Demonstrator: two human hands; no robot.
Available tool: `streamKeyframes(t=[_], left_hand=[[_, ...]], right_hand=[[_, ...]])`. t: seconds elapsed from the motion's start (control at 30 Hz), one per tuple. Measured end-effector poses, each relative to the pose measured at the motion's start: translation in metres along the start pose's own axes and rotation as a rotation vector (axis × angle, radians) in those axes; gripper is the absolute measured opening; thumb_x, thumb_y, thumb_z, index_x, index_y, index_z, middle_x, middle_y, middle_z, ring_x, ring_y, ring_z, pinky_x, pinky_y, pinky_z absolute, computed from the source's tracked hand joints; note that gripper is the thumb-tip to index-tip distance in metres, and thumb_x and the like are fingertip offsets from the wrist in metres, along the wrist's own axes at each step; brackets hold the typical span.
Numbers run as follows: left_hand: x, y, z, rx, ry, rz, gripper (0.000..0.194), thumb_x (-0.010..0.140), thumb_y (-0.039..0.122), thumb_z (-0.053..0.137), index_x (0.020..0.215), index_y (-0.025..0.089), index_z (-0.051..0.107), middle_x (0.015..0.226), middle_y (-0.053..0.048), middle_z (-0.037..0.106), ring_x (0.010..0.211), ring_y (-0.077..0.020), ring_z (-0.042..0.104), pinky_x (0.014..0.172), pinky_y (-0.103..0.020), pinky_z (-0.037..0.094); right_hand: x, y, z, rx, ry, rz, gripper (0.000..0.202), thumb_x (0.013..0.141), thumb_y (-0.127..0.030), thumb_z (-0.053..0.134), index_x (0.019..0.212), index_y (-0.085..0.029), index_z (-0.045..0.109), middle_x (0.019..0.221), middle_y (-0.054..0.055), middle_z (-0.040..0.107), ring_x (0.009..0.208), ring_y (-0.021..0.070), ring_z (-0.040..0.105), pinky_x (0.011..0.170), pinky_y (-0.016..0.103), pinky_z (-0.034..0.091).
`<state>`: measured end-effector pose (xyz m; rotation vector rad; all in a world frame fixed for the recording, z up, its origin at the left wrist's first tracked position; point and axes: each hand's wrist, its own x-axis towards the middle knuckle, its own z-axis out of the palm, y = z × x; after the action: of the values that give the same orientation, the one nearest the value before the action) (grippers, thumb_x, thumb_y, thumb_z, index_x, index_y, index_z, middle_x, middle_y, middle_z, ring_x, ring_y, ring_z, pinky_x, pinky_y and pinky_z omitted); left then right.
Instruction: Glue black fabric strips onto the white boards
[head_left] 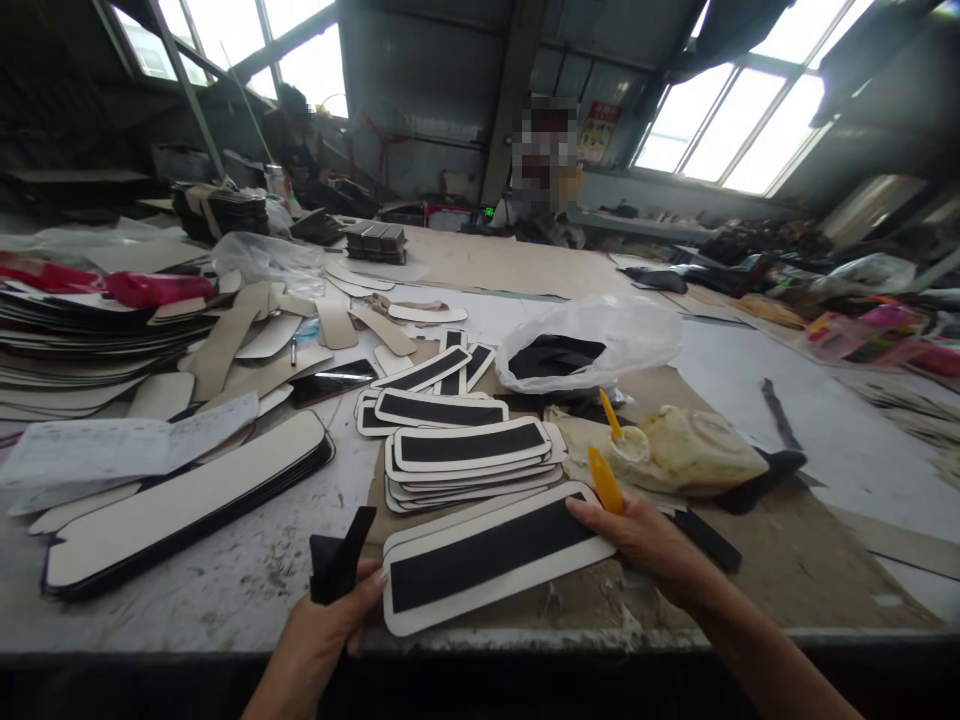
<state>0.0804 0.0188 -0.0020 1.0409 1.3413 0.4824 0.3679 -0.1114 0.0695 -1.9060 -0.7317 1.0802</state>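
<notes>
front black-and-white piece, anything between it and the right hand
Nothing visible is between the front piece and the right hand: the thumb lies on its right end. The hand also holds a yellow tool.

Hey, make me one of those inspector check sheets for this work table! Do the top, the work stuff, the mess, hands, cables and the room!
Surface: table speckled with marks; stained brown sheet on it.
Job's things: pale panel bearing a black strip; similar panels piled behind.
Clutter: long pale pieces, papers, clear plastic bag, crusty yellowish container.
Hands: left hand holds black material at the panel's end; right hand holds a yellow tool, thumb on the panel.
Cables: nothing seen.
Surroundings: bright windows, wall sign.
</notes>
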Motion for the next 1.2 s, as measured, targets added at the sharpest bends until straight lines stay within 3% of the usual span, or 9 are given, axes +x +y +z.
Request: streamKeyframes(t=[0.13, 0.23, 0.47, 0.67, 0.77, 0.87, 0.93, 1.03, 1.2], left_hand=[[-0.01, 0.004, -0.006, -0.163, -0.062, -0.013, 0.039, 0.055, 0.054, 0.069, 0.052, 0.016, 0.059, 0.025, 0.006, 0.036, 0.029, -0.009, 0.034, 0.04, -0.025, 0.028], [-0.018, 0.011, -0.006, -0.187, -0.108, -0.045, 0.049, 0.055, 0.052, 0.07, 0.032, 0.018, 0.043, 0.025, 0.004, 0.035, 0.028, -0.007, 0.031, 0.037, -0.024, 0.025], [-0.029, 0.026, -0.009, -0.203, 0.024, -0.024, 0.033, 0.05, 0.043, 0.076, 0.049, 0.019, 0.053, 0.031, 0.006, 0.04, 0.035, -0.0085, 0.034, 0.037, -0.022, 0.027], [-0.035, 0.03, -0.008, -0.158, 0.08, -0.039, 0.039, 0.051, 0.044, 0.075, 0.044, 0.02, 0.045, 0.032, 0.007, 0.038, 0.037, -0.0086, 0.037, 0.041, -0.023, 0.034], [-0.04, 0.039, -0.004, -0.173, 0.101, 0.027, 0.036, 0.049, 0.04, 0.076, 0.076, 0.021, 0.059, 0.034, 0.01, 0.041, 0.034, -0.0083, 0.035, 0.035, -0.022, 0.03], [-0.043, 0.046, 0.0, -0.187, 0.079, 0.081, 0.067, 0.054, 0.038, 0.073, 0.116, 0.032, 0.048, 0.04, 0.011, 0.052, 0.029, -0.0099, 0.037, 0.032, -0.023, 0.03], [-0.043, 0.047, 0.002, -0.178, 0.083, 0.089, 0.076, 0.054, 0.039, 0.072, 0.124, 0.035, 0.042, 0.042, 0.011, 0.055, 0.029, -0.0115, 0.041, 0.033, -0.025, 0.035], [-0.04, 0.043, 0.001, -0.217, 0.137, 0.061, 0.078, 0.047, 0.039, 0.077, 0.118, 0.028, 0.049, 0.034, 0.012, 0.044, 0.032, -0.0134, 0.045, 0.032, -0.025, 0.038], [-0.03, 0.031, -0.007, -0.233, 0.065, -0.061, 0.038, 0.045, 0.037, 0.08, 0.071, 0.016, 0.061, 0.033, 0.007, 0.049, 0.028, -0.0098, 0.039, 0.028, -0.024, 0.038]], right_hand=[[-0.008, -0.009, 0.007, 0.072, 0.019, -0.032, 0.034, 0.071, -0.049, 0.061, 0.076, -0.015, 0.06, 0.07, 0.003, 0.063, 0.064, 0.0166, 0.055, 0.058, 0.026, 0.044], [-0.009, -0.012, 0.016, 0.028, 0.037, -0.066, 0.035, 0.072, -0.051, 0.06, 0.076, -0.016, 0.06, 0.071, 0.003, 0.062, 0.064, 0.0169, 0.055, 0.058, 0.026, 0.044], [-0.008, -0.01, 0.032, -0.196, -0.008, -0.051, 0.034, 0.075, -0.054, 0.05, 0.069, -0.02, 0.053, 0.056, -0.003, 0.052, 0.049, 0.0124, 0.047, 0.045, 0.023, 0.038], [-0.009, -0.008, 0.036, -0.154, -0.056, -0.117, 0.028, 0.076, -0.045, 0.052, 0.079, -0.018, 0.058, 0.067, -0.002, 0.057, 0.059, 0.0127, 0.051, 0.052, 0.021, 0.039], [-0.01, -0.009, 0.035, -0.101, -0.103, -0.136, 0.027, 0.077, -0.042, 0.052, 0.08, -0.017, 0.059, 0.071, -0.001, 0.059, 0.063, 0.0133, 0.053, 0.054, 0.022, 0.04], [-0.01, -0.009, 0.033, -0.081, -0.106, -0.132, 0.028, 0.077, -0.042, 0.053, 0.085, -0.017, 0.061, 0.075, -0.001, 0.061, 0.067, 0.0147, 0.055, 0.058, 0.023, 0.042], [-0.01, -0.008, 0.032, -0.067, -0.1, -0.128, 0.03, 0.076, -0.042, 0.054, 0.089, -0.016, 0.061, 0.078, 0.0, 0.062, 0.069, 0.0154, 0.056, 0.06, 0.024, 0.043], [-0.012, -0.007, 0.029, -0.009, -0.116, -0.099, 0.029, 0.076, -0.043, 0.055, 0.087, -0.017, 0.062, 0.078, 0.0, 0.063, 0.069, 0.0151, 0.056, 0.061, 0.024, 0.043], [-0.016, -0.004, 0.022, 0.169, -0.162, -0.018, 0.029, 0.073, -0.044, 0.061, 0.078, -0.016, 0.064, 0.071, 0.001, 0.063, 0.061, 0.0126, 0.054, 0.057, 0.021, 0.042]])
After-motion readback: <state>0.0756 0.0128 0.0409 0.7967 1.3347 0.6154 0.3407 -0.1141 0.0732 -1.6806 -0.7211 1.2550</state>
